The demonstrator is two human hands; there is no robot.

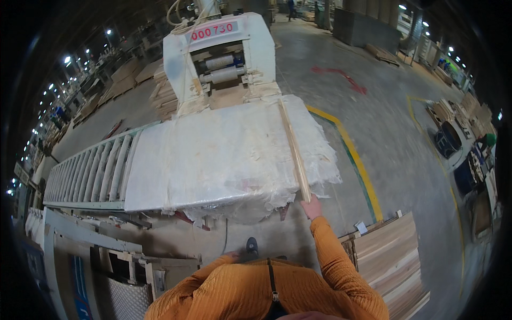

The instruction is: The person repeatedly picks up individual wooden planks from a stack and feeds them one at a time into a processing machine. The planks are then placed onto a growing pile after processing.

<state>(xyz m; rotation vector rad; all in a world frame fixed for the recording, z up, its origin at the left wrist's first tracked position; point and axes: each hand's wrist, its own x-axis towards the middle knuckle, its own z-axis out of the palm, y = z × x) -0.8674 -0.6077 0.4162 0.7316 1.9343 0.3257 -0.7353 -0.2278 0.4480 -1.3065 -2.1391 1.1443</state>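
My right hand (312, 208) is closed round the near end of a long, thin wooden strip (294, 149). The strip lies along the right part of a table covered in whitish plastic sheet (213, 154), its far end pointing toward the machine. My left hand (233, 256) hangs low by my body, below the table's front edge. It is small and partly covered by the sleeve, so its fingers cannot be made out. Ragged, torn plastic hangs from the front and right edges of the table.
Beyond the table stands a pale machine (176, 69) with metal rollers (221, 72) in its opening. A roller conveyor (88, 170) joins the table's left side. Wooden boards (392, 261) are stacked at my right. A yellow floor line (354, 154) runs past the table. Machine frames stand at lower left.
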